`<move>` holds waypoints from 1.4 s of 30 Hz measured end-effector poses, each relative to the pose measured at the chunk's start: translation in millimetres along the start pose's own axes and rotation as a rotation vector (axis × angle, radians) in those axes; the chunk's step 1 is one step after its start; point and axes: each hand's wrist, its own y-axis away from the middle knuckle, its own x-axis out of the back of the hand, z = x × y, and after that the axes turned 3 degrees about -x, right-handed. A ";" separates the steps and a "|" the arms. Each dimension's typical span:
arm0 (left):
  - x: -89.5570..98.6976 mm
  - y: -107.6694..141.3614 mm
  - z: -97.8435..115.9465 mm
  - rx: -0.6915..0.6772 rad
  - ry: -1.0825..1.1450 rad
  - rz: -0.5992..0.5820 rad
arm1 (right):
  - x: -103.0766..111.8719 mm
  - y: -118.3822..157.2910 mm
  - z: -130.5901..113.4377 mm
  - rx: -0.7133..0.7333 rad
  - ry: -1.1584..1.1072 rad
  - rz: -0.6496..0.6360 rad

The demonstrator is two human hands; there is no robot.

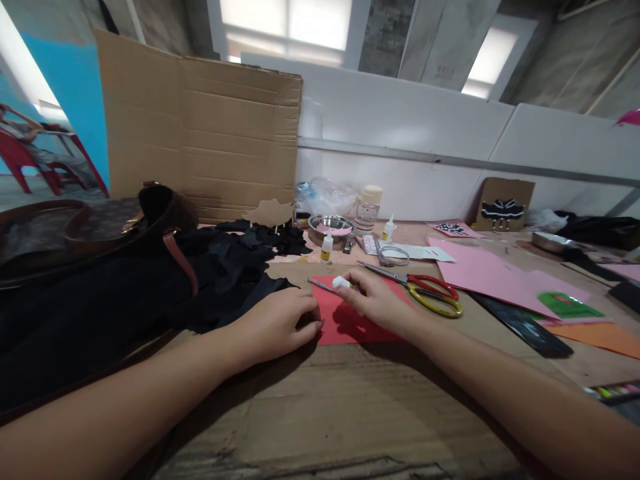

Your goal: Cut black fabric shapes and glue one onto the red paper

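A red sheet of paper (367,325) lies on the cardboard in front of me. My left hand (293,317) is at its left edge, fingers curled and thumb against the edge. Over the sheet, my right hand (367,293) is closed around a small white glue bottle (343,283), tilted to the left. A thin metal tool (323,286), possibly tweezers, sticks out left beside the bottle; its other end is hidden by the hand. Scissors (423,288) with red and yellow handles lie just right of the right hand, blades pointing left.
Black fabric (215,267) and a brown bag (165,213) fill the left. Behind stand glue bottles (327,248), a metal bowl (330,227) and a patterned flask (369,208). Pink sheets (500,277) lie right; a large cardboard panel (225,133) stands at back left.
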 end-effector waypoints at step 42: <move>23.6 5.2 10.9 0.185 0.264 0.382 | -6.5 21.5 -38.2 0.196 0.001 0.066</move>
